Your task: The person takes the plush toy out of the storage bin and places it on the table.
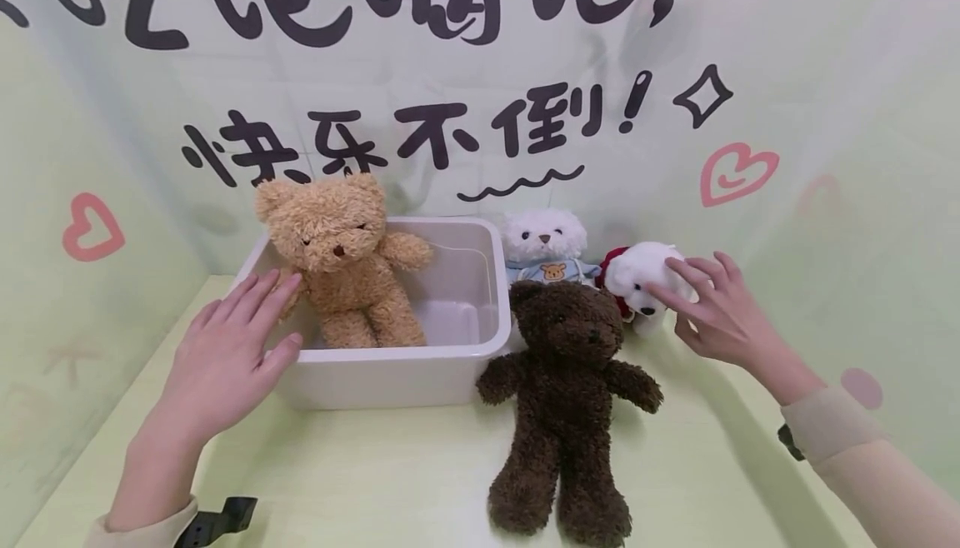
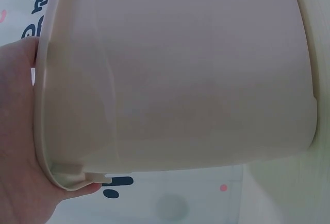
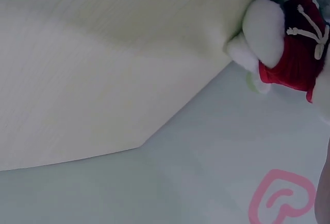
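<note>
My left hand (image 1: 225,356) rests over the near left corner of a white plastic bin (image 1: 397,377), fingers straight and close to the arm of a tan teddy bear (image 1: 337,240) sitting inside. In the left wrist view, that hand (image 2: 20,131) lies along the bin's rim (image 2: 44,95). My right hand (image 1: 723,311) is at a white plush toy (image 1: 637,269) in red clothing, its spread fingers over the side of the toy's tilted head. The right wrist view shows the toy's red top (image 3: 294,54) and white legs; little of the hand is visible there.
A dark brown teddy bear (image 1: 570,398) leans in front, beside the bin's right side. Behind it is a white bear (image 1: 543,236) in a blue top. The pale table (image 1: 360,473) meets a printed backdrop (image 1: 420,65) behind.
</note>
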{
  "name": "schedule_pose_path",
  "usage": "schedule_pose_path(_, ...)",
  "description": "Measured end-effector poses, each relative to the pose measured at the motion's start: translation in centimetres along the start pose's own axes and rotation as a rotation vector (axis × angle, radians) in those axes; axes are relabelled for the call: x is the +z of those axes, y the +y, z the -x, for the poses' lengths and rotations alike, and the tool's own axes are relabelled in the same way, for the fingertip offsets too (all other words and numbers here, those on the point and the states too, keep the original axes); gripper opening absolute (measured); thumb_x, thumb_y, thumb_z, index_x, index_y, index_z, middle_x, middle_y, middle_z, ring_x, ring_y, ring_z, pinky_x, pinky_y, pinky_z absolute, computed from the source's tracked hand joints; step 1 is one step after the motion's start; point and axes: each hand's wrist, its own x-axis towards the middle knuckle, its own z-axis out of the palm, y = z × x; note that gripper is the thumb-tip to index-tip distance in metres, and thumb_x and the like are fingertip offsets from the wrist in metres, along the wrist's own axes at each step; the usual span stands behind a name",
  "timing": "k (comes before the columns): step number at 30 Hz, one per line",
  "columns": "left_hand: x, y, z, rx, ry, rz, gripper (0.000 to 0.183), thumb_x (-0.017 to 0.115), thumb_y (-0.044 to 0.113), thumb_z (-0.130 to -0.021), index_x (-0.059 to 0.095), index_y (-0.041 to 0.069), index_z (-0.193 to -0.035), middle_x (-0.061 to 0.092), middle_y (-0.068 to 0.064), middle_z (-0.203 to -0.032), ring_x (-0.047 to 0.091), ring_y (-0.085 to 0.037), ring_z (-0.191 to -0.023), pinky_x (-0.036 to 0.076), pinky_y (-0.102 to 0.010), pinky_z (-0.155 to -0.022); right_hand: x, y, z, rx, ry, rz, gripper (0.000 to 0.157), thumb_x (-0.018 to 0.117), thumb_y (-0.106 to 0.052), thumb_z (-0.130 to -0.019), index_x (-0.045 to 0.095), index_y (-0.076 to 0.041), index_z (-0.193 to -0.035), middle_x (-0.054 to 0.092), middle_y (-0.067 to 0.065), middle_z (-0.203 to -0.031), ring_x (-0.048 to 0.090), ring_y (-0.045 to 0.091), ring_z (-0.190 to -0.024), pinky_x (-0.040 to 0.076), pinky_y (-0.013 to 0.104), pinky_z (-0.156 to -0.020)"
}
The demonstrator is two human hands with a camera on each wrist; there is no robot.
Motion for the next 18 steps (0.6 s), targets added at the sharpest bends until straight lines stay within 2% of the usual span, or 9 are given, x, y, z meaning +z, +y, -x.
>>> schedule_pose_path(4, 0.1, -0.1, 0.0, 0.0, 0.002, -0.001, 0.067, 0.051, 0.033, -0.103, 0.029, 0.015, -0.163, 0.033, -0.024, -0.161, 0.027, -0.047, -0.148, 0.026, -0.075, -0.105, -0.6, 0.2, -1.5, 0.075, 0.101, -0.034, 0.047, 0.052, -0.027, -0.09, 0.062, -0.008, -0.132, 0.053, 0.033, -0.131, 0.05, 0.054, -0.103, 0.035, 0.074, -0.087)
schedule_pose_path(8, 0.1, -0.1, 0.1, 0.0, 0.005, 0.0, 0.067, 0.051, 0.033, -0.103, 0.029, 0.016, -0.163, 0.033, -0.024, -0.161, 0.027, -0.047, -0.148, 0.026, -0.075, -0.105, -1.3, 0.3, -4.5, 0.156, 0.186, -0.03, 0.046, 0.054, -0.026, -0.09, 0.061, -0.004, -0.129, 0.054, 0.033, -0.127, 0.051, 0.054, -0.097, 0.039, 0.07, -0.08)
schedule_pose_path(12, 0.1, -0.1, 0.1, -0.001, 0.007, -0.001, 0.067, 0.051, 0.034, -0.103, 0.029, 0.016, -0.163, 0.033, -0.024, -0.161, 0.027, -0.047, -0.148, 0.026, -0.074, -0.105, -2.3, 0.5, -8.8, 0.211, 0.162, -0.033, 0.046, 0.052, -0.02, -0.089, 0.058, -0.001, -0.13, 0.053, 0.034, -0.128, 0.049, 0.053, -0.091, 0.04, 0.064, -0.072)
schedule_pose_path(15, 0.1, -0.1, 0.1, 0.0, 0.009, 0.0, 0.067, 0.051, 0.034, -0.103, 0.029, 0.016, -0.163, 0.033, -0.024, -0.161, 0.027, -0.047, -0.148, 0.026, -0.075, -0.106, -3.1, 0.7, -12.4, 0.236, 0.107, -0.084, 0.046, 0.052, -0.016, -0.09, 0.056, -0.001, -0.133, 0.051, 0.033, -0.132, 0.049, 0.053, -0.097, 0.041, 0.063, -0.077)
schedule_pose_path(18, 0.1, 0.0, 0.0, -0.001, 0.01, 0.006, 0.066, 0.051, 0.034, -0.103, 0.03, 0.016, -0.163, 0.033, -0.024, -0.161, 0.027, -0.047, -0.148, 0.025, -0.075, -0.106, -3.3, 0.5, -16.0, 0.22, 0.077, -0.142, 0.047, 0.059, -0.011, -0.089, 0.054, -0.002, -0.135, 0.049, 0.033, -0.136, 0.049, 0.053, -0.108, 0.043, 0.062, -0.084)
